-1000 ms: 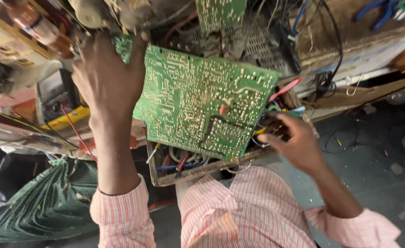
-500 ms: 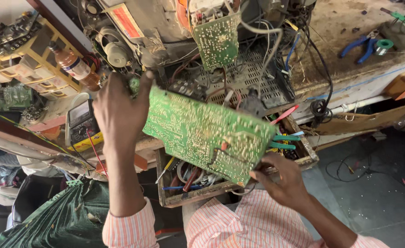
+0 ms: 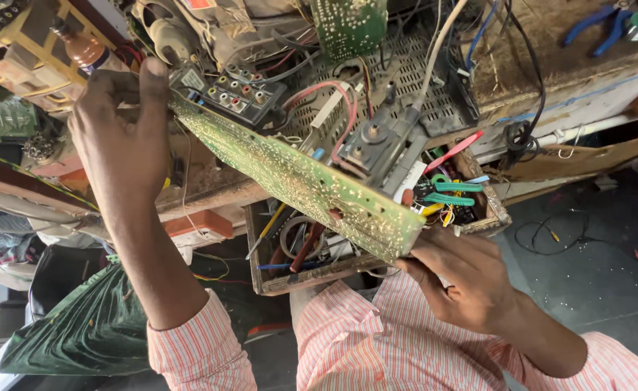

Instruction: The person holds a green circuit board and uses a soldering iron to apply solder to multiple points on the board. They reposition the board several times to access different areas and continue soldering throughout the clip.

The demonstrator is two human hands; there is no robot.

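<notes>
As it tilts edge-on above the parts tray [image 3: 500, 214], baring its components | left hand [image 3: 120, 141] grips green circuit board [image 3: 311, 190] top | right hand [image 3: 463, 279] pinches lower corner.

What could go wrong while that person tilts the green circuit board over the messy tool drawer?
The left hand and right hand grip the circuit board only at its far ends, so it might flex or slip. Red wires run from it into the chassis behind; further tilting could strain them. If it drops, it would likely land on the tools in the open wooden drawer below.
</notes>
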